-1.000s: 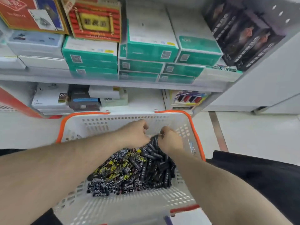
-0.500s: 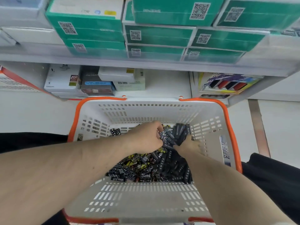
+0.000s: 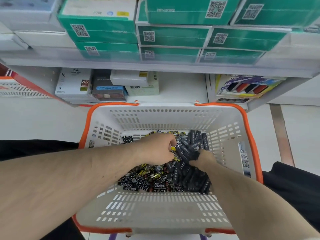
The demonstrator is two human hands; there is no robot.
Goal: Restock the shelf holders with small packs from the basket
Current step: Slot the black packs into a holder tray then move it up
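A white basket [image 3: 166,210] with an orange rim sits in front of me, holding a heap of small packs [image 3: 155,181], black, white-patterned and yellow. My right hand [image 3: 201,157] grips a fanned bunch of dark grey packs [image 3: 192,144] raised above the heap. My left hand [image 3: 157,149] is curled beside that bunch, its fingertips pinching small packs at the bunch's left edge. The fingers of both hands are mostly hidden. No shelf holders are in view.
A low shelf [image 3: 181,89] behind the basket holds white and dark boxes [image 3: 103,85] and a colourful box [image 3: 245,87]. The shelf above carries stacked green boxes [image 3: 173,35]. Dark fabric lies at both sides. White floor spreads to the right.
The view tilted down and closer to the basket. My right hand has lifted a bunch of dark packs out of the heap, and my left hand stays against it.
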